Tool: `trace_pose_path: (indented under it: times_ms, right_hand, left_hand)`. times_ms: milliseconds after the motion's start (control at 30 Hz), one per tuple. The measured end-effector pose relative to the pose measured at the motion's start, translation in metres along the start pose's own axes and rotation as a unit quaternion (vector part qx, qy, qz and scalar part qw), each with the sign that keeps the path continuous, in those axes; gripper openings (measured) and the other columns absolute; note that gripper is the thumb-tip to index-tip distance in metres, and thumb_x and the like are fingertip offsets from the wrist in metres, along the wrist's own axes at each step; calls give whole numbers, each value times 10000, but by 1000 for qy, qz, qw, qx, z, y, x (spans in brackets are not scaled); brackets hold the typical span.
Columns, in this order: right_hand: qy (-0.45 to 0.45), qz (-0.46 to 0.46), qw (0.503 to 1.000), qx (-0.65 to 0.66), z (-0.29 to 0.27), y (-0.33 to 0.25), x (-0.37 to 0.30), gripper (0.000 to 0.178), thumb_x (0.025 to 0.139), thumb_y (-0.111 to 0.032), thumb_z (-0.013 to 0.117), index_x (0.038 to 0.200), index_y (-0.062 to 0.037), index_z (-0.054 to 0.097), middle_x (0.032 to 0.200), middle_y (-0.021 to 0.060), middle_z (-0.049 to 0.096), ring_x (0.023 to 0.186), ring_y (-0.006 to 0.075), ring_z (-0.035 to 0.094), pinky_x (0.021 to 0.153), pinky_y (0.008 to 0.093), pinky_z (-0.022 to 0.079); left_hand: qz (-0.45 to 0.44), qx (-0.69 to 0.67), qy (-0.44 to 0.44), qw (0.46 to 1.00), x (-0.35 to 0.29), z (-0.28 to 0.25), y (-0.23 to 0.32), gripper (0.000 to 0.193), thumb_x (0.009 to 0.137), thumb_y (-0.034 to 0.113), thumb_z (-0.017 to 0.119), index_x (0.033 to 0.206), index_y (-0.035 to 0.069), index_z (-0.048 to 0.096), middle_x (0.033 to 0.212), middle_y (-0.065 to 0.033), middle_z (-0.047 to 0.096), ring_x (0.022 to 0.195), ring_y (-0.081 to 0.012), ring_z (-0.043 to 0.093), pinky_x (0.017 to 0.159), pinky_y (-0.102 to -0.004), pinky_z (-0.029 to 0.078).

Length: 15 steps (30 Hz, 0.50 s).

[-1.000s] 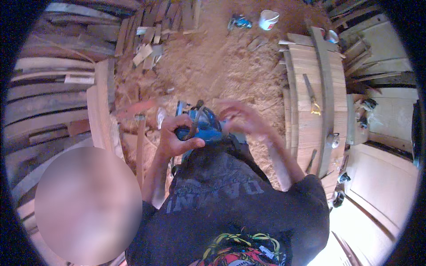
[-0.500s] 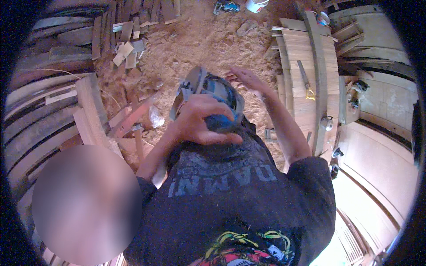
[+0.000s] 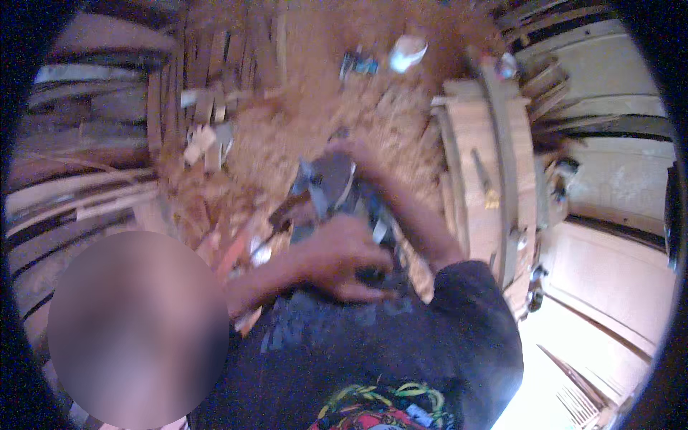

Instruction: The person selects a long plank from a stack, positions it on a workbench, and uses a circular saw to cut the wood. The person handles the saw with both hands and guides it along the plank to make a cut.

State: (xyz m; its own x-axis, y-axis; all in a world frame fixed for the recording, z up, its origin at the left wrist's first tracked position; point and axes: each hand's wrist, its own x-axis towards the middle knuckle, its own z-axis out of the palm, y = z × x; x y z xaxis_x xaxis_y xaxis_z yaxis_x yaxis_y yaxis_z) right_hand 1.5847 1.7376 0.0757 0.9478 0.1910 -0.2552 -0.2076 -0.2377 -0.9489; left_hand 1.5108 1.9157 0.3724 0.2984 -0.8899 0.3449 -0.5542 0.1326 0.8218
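A blue and grey handheld power tool (image 3: 322, 188), which looks like a circular saw, is held in front of my dark shirt. Its metal plate and rounded dark guard show, smeared by motion. My left hand (image 3: 344, 258) is closed around its near part, fingers curled, covering the handle. At the tool's far end, my right hand (image 3: 355, 154) is blurred and appears closed on it; most of its fingers are hidden. Sawdust-covered ground (image 3: 269, 143) lies below the tool.
On the right stands a stack of planks (image 3: 459, 136), with a yellow-handled handsaw (image 3: 487, 183) on top. Timber (image 3: 100, 115) fills the left side, and wood offcuts (image 3: 204, 147) lie nearby. Farther off is a white bucket (image 3: 408, 54). A blurred patch covers the lower left.
The tool has tilted and come nearer my body with my left hand. My right hand has moved from beside it onto its far end. The whole view has shifted.
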Motion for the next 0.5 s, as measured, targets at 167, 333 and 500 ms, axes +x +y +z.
trace_pose_path:
  times_ms: [167,333,500]
  right_hand:
    - [-36,109,991,-66,10,23,44,264,906,-267,729,984,-27,809,942,62,782,887,153,700,828,359,545]
    - [-122,34,990,-63,22,26,64,329,932,-344,736,1032,-35,787,941,45,754,858,153,679,785,353,544]
    - [-28,87,989,113,-44,-39,40,431,1013,-434,681,1232,-64,719,1020,42,756,905,163,695,798,356,569]
  left_hand:
    - [-66,31,11,997,11,-24,-9,404,749,524,885,753,152,726,656,-98,617,644,-327,615,584,-456,427]
    - [-137,24,55,989,2,-46,-36,471,725,550,901,812,115,740,704,-109,652,706,-327,658,644,-434,481]
    - [-194,11,137,971,12,-63,-62,527,755,575,870,837,78,716,797,-113,702,761,-321,685,701,-414,503]
